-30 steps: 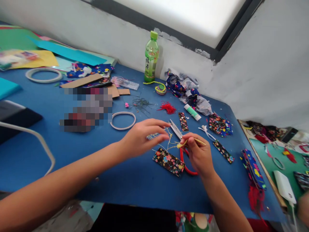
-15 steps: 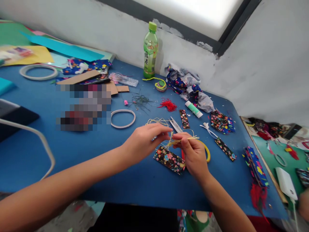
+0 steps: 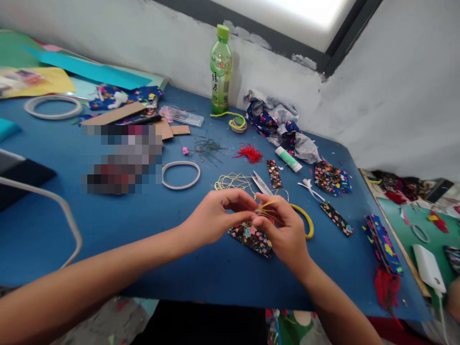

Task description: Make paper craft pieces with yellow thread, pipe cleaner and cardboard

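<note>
My left hand point(image 3: 219, 214) and my right hand point(image 3: 285, 227) meet over a black floral fabric piece point(image 3: 251, 237). Both pinch a small bundle of thin yellow threads point(image 3: 265, 209) between their fingertips. Looser yellow thread point(image 3: 233, 182) lies in loops on the table just behind my left hand. Scissors point(image 3: 261, 184) with yellow handles lie beneath and behind my right hand, blades pointing away. A narrow floral strip point(image 3: 274, 174) is beside the blades.
On the blue table point(image 3: 201, 282) are a green-capped bottle point(image 3: 221, 72), a glue stick point(image 3: 288, 159), red threads point(image 3: 249, 153), tape rings point(image 3: 180, 175) and crumpled fabric point(image 3: 266, 115). A white power bank point(image 3: 429, 268) lies at the right, near part of another person's hand.
My right hand has moved slightly left and its fingertips now meet those of my left hand. The thread bundle is gathered between them, and the view has shifted slightly.
</note>
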The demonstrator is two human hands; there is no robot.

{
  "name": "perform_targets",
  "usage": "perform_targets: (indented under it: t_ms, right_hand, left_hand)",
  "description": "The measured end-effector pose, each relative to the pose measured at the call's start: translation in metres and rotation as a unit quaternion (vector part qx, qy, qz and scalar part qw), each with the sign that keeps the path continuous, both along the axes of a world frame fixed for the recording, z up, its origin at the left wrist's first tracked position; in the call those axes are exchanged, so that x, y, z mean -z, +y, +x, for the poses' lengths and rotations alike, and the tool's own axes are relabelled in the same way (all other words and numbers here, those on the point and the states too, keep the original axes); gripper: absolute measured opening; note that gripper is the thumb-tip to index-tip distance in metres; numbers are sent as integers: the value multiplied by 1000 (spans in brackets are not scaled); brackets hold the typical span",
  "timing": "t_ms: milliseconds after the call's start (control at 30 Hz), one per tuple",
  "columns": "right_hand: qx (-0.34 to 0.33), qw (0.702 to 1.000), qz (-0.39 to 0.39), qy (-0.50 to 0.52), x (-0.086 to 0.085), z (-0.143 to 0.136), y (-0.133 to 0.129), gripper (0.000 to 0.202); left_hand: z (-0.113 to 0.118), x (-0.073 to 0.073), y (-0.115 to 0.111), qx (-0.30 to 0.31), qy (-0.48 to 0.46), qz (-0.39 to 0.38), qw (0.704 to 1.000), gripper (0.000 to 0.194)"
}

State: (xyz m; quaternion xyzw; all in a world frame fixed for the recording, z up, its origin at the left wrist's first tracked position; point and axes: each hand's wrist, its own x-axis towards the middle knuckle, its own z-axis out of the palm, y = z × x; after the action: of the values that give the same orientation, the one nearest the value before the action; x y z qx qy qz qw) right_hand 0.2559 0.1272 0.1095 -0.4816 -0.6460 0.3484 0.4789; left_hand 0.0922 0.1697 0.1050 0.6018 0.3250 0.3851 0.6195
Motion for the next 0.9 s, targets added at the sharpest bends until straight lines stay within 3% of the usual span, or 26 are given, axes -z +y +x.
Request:
perform_targets:
  t_ms: [200, 533, 700, 900]
  right_hand:
    - [23, 990, -92, 108, -3, -1, 4, 9]
    - [-37, 962, -130, 238, 2, 10, 9, 24]
    - [-40, 945, -126, 300, -3, 9, 8, 22]
    - [-54, 899, -198, 386, -4, -4, 7, 21]
  left_hand:
    - [1, -4, -1, 6, 3, -35, 999, 17]
    - [-2, -10, 3, 45, -102, -88, 990, 23]
    - [-2, -13, 4, 56, -74, -92, 991, 20]
    - [-5, -11, 6, 102, -4, -77, 992, 15]
